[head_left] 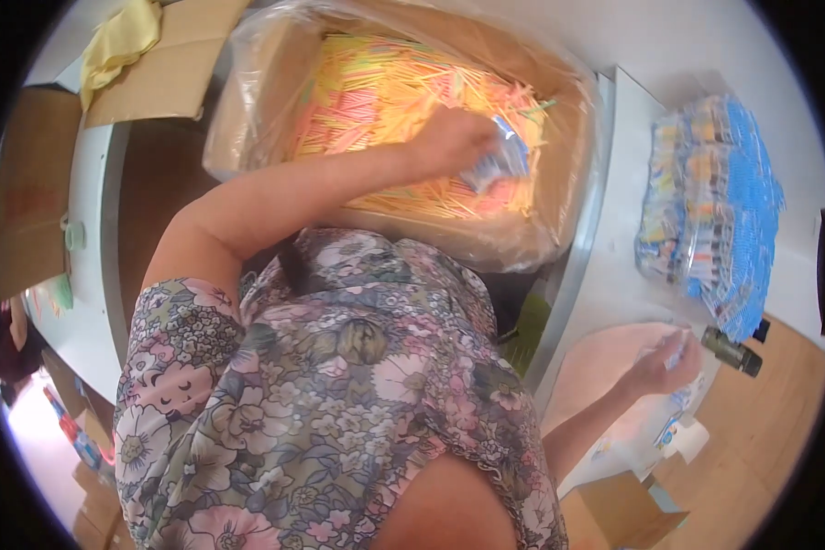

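Observation:
A cardboard box lined with clear plastic film holds a deep pile of thin yellow, orange and pink sticks. Over the pile, my left hand is closed on a small clear plastic bag with blue print; motion blurs it, so its contents are unclear. Off to the right, my right hand is closed above a pale pink sheet on the table. Something whitish and see-through shows at its fingertips, too blurred to name.
Blue-topped clear packets stand in rows on the right table. A dark green cylindrical object lies by them. A cardboard flap with a yellow cloth is at upper left. A green tape roll sits on the left table; an open carton is at lower right.

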Demonstrator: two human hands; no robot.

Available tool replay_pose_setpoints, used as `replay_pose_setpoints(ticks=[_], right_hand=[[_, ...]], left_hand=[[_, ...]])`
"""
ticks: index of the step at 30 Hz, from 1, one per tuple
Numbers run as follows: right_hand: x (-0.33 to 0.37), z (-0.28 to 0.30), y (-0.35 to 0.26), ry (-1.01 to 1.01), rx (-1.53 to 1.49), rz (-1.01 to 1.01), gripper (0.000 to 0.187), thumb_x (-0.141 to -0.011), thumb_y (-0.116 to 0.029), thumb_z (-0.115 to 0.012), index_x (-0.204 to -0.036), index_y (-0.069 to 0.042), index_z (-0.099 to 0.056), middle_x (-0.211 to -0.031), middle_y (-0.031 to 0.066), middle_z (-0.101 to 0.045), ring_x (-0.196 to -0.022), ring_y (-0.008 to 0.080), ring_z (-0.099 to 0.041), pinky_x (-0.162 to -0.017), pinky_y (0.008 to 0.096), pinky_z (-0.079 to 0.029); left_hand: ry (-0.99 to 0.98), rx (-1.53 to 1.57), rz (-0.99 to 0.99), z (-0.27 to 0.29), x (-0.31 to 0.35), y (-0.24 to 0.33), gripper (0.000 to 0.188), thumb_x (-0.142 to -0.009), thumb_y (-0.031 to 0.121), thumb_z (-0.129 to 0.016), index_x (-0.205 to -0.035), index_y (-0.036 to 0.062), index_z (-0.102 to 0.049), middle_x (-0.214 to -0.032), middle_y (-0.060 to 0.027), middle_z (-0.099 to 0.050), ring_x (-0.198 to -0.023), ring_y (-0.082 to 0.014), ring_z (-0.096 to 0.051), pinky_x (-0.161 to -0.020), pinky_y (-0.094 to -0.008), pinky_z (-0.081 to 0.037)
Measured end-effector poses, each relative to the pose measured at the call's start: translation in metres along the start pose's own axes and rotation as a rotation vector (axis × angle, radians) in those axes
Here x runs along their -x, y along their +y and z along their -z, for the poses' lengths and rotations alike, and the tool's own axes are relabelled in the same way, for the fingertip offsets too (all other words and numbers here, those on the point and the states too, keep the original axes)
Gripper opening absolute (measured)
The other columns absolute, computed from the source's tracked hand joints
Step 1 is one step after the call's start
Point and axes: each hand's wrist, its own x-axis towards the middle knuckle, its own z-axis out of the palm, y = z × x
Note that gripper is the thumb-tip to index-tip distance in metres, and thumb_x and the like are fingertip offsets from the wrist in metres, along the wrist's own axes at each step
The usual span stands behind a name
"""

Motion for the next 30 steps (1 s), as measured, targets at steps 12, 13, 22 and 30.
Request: replay_pose_setpoints(ticks=[12,13,22,30], right_hand=[[-0.084,-0.204,-0.332,-0.964,-1.034,0.429,0.020,-0.076,-0.016,-0.062,-0.086,0.002,-0.063,-0.085,0.0186,-0.061,-0.081,0.0326,-0.059,-0.073,0.0388,-0.046],[-0.079,-0.217,-0.345,-0.965,-1.036,0.441,0.020,-0.076,-0.016,-0.062,-0.086,0.002,-0.063,-0.085,0.0186,-0.061,-0.081,0.0326,-0.059,-0.073,0.0388,-0.046],[-0.066,-0.246,-0.386,-0.927,-0.793,0.619,0.010,-0.071,-0.007,-0.060,-0.077,0.002,-0.061,-0.085,0.0208,-0.059,-0.084,0.0363,-0.060,-0.077,0.0445,-0.048],[-0.064,-0.260,-0.382,-0.856,-0.940,0.650,0.010,-0.067,-0.007,-0.059,-0.073,0.001,-0.060,-0.080,0.0190,-0.058,-0.078,0.0355,-0.058,-0.069,0.0445,-0.046]], left_hand=[[-0.271,0.106,0.172,0.091,0.065,0.008,0.012,-0.082,0.018,-0.059,-0.080,0.0053,-0.060,-0.070,-0.0161,-0.058,-0.065,-0.0334,-0.058,-0.060,-0.0414,-0.043],[-0.239,0.111,0.193,0.092,0.070,0.006,0.014,-0.083,0.017,-0.060,-0.078,0.0042,-0.058,-0.065,-0.0159,-0.056,-0.061,-0.0328,-0.056,-0.057,-0.0402,-0.042],[-0.148,0.043,0.203,0.081,0.072,-0.001,0.011,-0.077,0.016,-0.061,-0.072,0.0056,-0.060,-0.064,-0.0167,-0.058,-0.064,-0.0346,-0.058,-0.059,-0.0442,-0.043],[-0.170,0.028,0.233,0.080,0.070,-0.002,0.010,-0.073,0.015,-0.060,-0.069,0.0058,-0.060,-0.064,-0.0171,-0.058,-0.065,-0.0354,-0.058,-0.060,-0.0454,-0.043]])
